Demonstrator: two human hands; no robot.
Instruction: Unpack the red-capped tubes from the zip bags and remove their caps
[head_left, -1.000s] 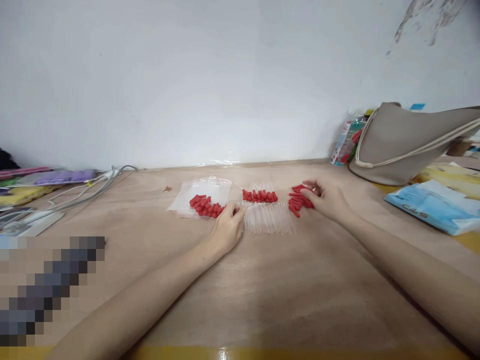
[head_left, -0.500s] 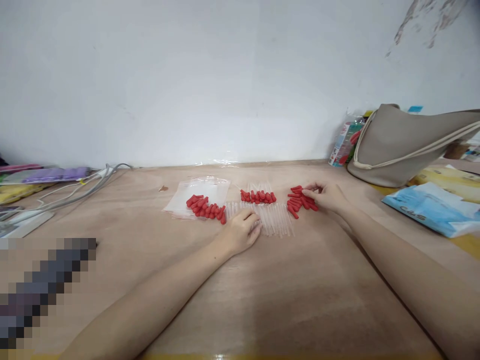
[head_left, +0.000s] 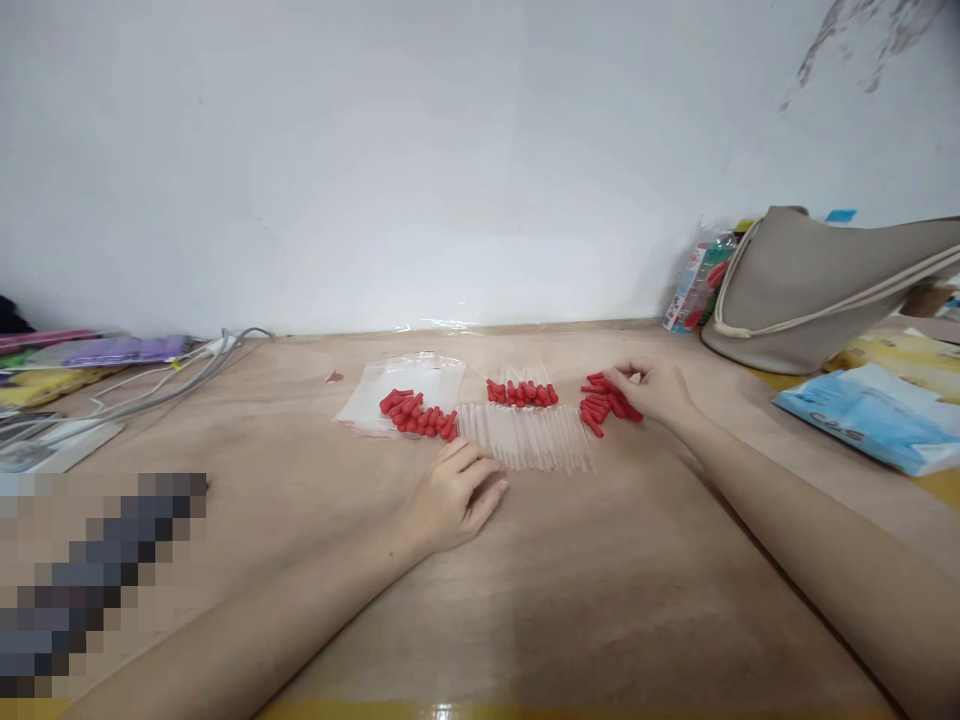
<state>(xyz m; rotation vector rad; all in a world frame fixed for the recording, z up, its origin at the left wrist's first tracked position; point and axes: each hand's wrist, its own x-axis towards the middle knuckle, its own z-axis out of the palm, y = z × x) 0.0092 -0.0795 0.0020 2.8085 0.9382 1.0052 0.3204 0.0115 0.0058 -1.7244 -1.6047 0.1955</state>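
Observation:
My left hand (head_left: 454, 497) lies low over the table at the near left end of a row of clear thin tubes (head_left: 525, 437), its thumb apart from its curved fingers and nothing seen in it. At the right pile of red rubber bulbs (head_left: 596, 410), my right hand (head_left: 652, 388) has thumb and fingertips pinched at one bulb. The fingertips partly hide that bulb. Behind the tubes, several more red bulbs (head_left: 523, 393) sit in a line on the ends of other clear tubes. Another red group (head_left: 420, 415) rests at the left, partly on clear plastic bags (head_left: 364, 395).
A grey bag (head_left: 810, 290) leans at the right beside a clear plastic package (head_left: 697, 285). Nearer lies a blue tissue pack (head_left: 855, 415). Grey cables (head_left: 187, 375) and coloured packets (head_left: 112, 350) lie at the left. A white wall (head_left: 450, 170) stands behind the table.
My left hand has drawn back toward me and to the left, off the row of tubes, and its fingers have spread a little. My right hand stays at the right pile.

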